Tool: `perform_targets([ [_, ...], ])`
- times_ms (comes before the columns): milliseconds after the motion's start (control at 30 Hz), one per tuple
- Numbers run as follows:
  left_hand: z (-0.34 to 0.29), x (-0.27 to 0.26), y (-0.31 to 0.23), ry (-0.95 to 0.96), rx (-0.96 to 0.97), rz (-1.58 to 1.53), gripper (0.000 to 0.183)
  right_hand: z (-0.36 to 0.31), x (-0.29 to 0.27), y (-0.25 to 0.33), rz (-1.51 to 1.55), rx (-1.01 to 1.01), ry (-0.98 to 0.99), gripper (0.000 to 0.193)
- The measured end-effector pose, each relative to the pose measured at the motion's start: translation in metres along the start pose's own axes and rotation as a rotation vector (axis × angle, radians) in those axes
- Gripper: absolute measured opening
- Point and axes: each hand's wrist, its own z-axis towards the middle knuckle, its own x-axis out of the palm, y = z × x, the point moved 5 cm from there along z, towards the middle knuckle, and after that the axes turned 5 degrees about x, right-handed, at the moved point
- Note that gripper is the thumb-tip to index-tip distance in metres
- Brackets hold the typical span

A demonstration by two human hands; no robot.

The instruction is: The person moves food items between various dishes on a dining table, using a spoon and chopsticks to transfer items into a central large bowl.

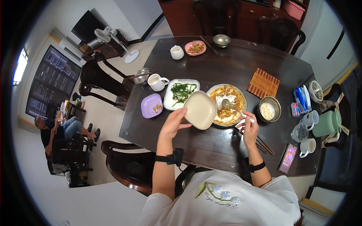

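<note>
The left hand [174, 123] gripped a cream plate [200, 110] at the left edge of the round food dish [246, 101], while the right hand [249, 129], nearer that dish, held a spoon [236, 110] slanting leftward over it.

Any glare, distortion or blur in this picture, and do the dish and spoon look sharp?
In the head view, the dark table bows under fisheye distortion and has a soft sheen; black fills the corners; the bright pane at far left is washed out; the beige dish and spoon look reasonably sharp.
</note>
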Motion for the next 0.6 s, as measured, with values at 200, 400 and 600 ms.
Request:
perform_targets([
  [200, -0.024, -0.053, 0.022, 0.084, -0.153, 0.017, 0.043, 0.005, -0.01, -0.013, 0.09, 0.082, -0.005, 0.026],
  [400, -0.017, -0.068, 0.08, 0.097, -0.396, 0.07, 0.037, 0.008, -0.014, -0.024, 0.054, 0.114, -0.017, 0.026],
  [600, 0.012, -0.067, 0.109, 0.042, -0.382, 0.384, 0.041, 0.011, -0.021, -0.021, 0.053, 0.108, -0.05, 0.025],
])
